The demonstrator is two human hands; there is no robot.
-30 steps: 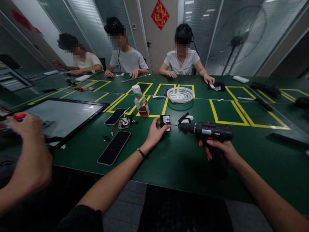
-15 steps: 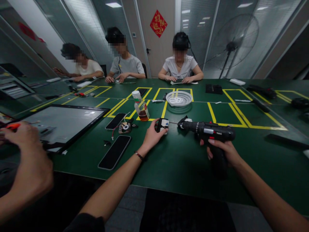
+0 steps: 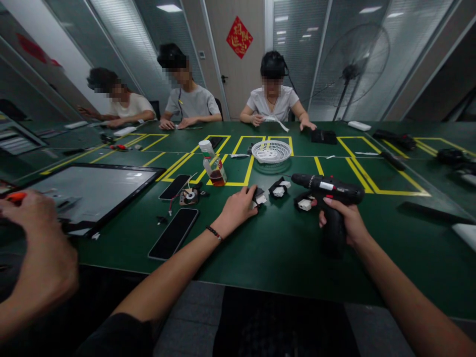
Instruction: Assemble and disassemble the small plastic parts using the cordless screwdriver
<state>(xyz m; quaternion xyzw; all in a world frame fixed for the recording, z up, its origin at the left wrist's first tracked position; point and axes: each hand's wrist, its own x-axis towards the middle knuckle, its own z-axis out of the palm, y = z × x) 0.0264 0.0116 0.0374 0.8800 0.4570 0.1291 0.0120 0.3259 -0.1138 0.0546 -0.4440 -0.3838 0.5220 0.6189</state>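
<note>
My right hand (image 3: 344,218) grips a black cordless drill (image 3: 327,190) by its handle, the thin bit pointing left and slightly up, apart from the parts. My left hand (image 3: 240,207), palm down, has its fingers round a small black-and-white part (image 3: 260,198) at the table surface. Between that hand and the drill lies a similar black-and-white part (image 3: 279,188). Another such part (image 3: 304,203) sits just below the drill's front, left of my right hand's fingers.
A phone (image 3: 174,233), a small motor-like part (image 3: 191,196) with wires and a bottle (image 3: 213,166) stand left. A white basket (image 3: 271,151) lies beyond. At far left, a neighbour's hand (image 3: 37,218) holds something orange near a large panel (image 3: 111,186). Three people sit opposite.
The drill bit has come away from the part in my left hand, and the drill has risen. My left hand has turned palm down, lowering its part. Opposite, a person has raised a white strip.
</note>
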